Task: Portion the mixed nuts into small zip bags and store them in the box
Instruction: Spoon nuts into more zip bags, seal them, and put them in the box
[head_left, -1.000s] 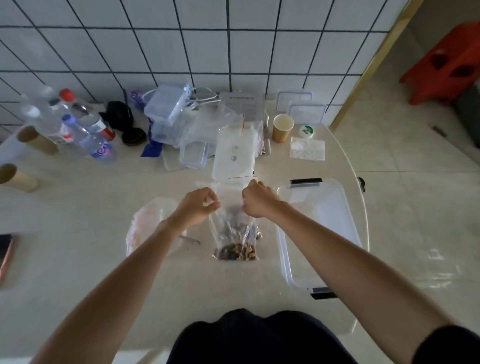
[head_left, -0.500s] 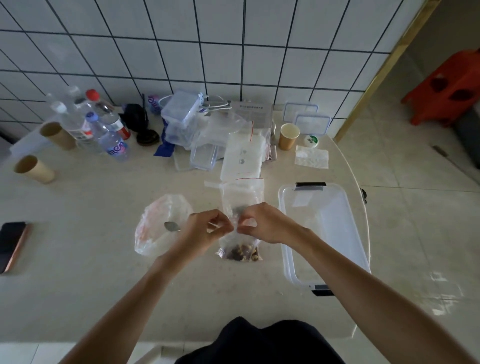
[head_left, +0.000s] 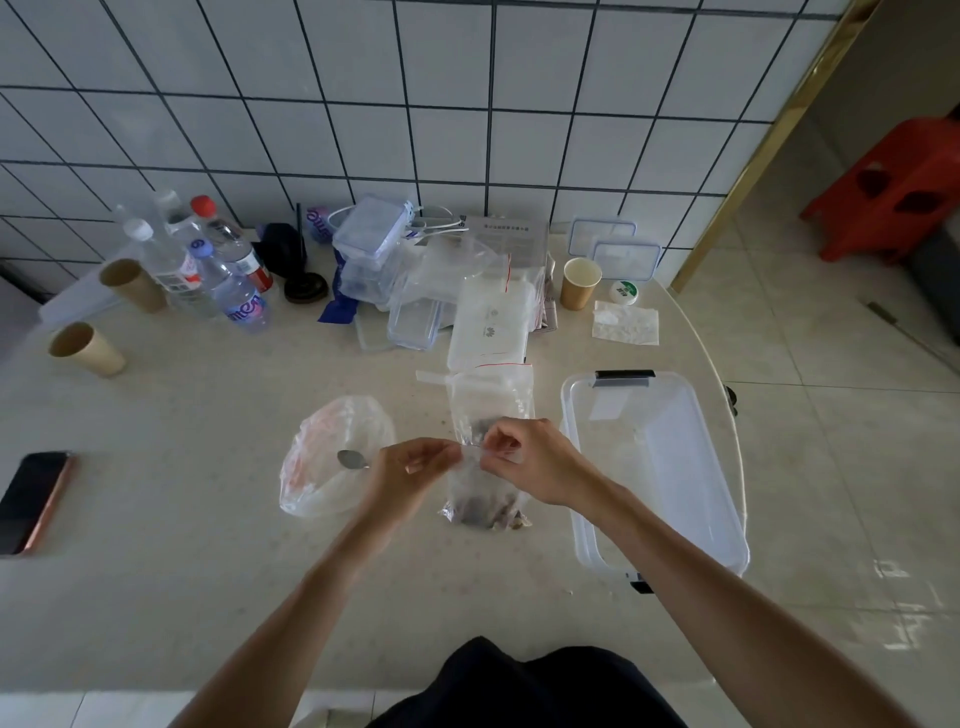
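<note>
A small clear zip bag (head_left: 480, 506) with dark mixed nuts in its bottom hangs over the table's middle. My left hand (head_left: 413, 470) and my right hand (head_left: 530, 462) both pinch its top edge, fingertips almost meeting. Just behind lies a stack of empty zip bags (head_left: 491, 389) with red seal lines. The clear storage box (head_left: 654, 467) with a black latch stands open to the right, with nothing visible inside. Left of my hands sits a crumpled plastic bag (head_left: 332, 457) with a metal spoon (head_left: 353, 460) resting in it.
Water bottles (head_left: 223, 275), two paper cups (head_left: 85, 348) and a phone (head_left: 31, 501) occupy the left side. Clear containers (head_left: 374, 254), a flat white box (head_left: 491, 325), another paper cup (head_left: 579, 283) and lids stand along the tiled wall. The table's rounded right edge runs beside the storage box.
Both hands came nearer to me and closer together along the bag's top edge. The camera tilted up, showing more wall.
</note>
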